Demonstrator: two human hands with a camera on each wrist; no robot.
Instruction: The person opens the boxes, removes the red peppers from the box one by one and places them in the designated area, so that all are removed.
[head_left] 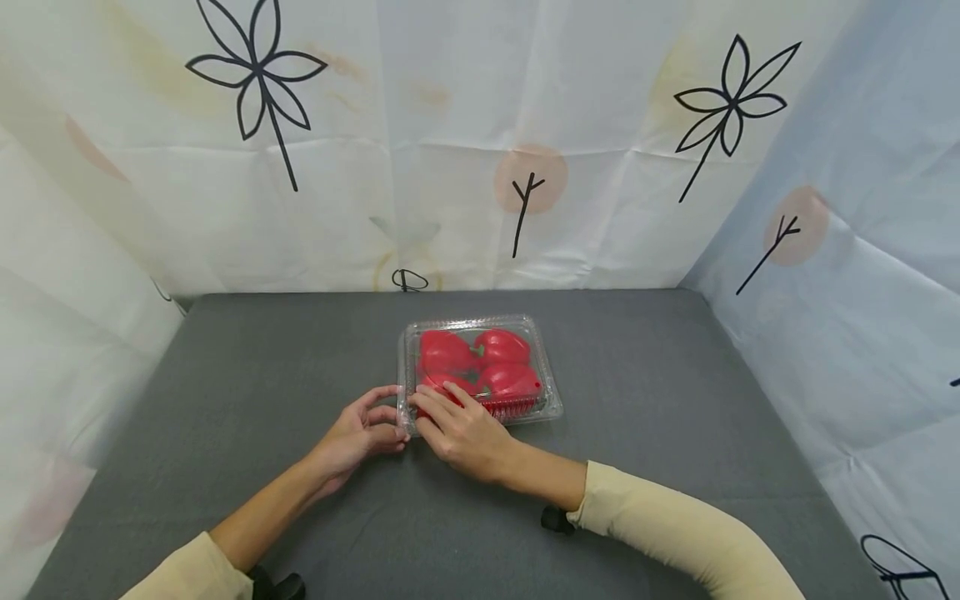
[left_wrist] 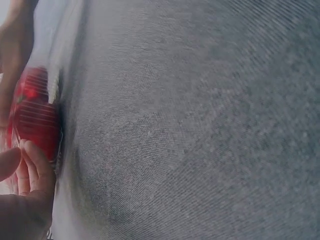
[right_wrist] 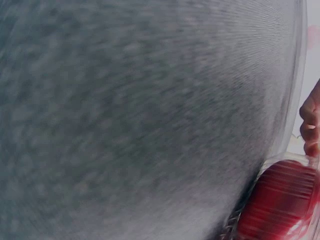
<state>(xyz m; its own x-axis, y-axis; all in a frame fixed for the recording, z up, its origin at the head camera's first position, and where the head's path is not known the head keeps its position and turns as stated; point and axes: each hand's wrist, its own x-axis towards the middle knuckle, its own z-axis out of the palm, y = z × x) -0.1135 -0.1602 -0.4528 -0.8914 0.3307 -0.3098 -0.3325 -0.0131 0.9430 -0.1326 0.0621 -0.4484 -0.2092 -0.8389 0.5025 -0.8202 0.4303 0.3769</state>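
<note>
Clear plastic box (head_left: 551, 400), centre of grey table (head_left: 637, 375); four red peppers (head_left: 447, 352) inside; left hand (head_left: 363, 429), fingers apart, touching box's left edge; right hand (head_left: 468, 435), fingers extended, resting on its near left part

Four peppers (head_left: 444, 352), one container (head_left: 552, 408)
</note>
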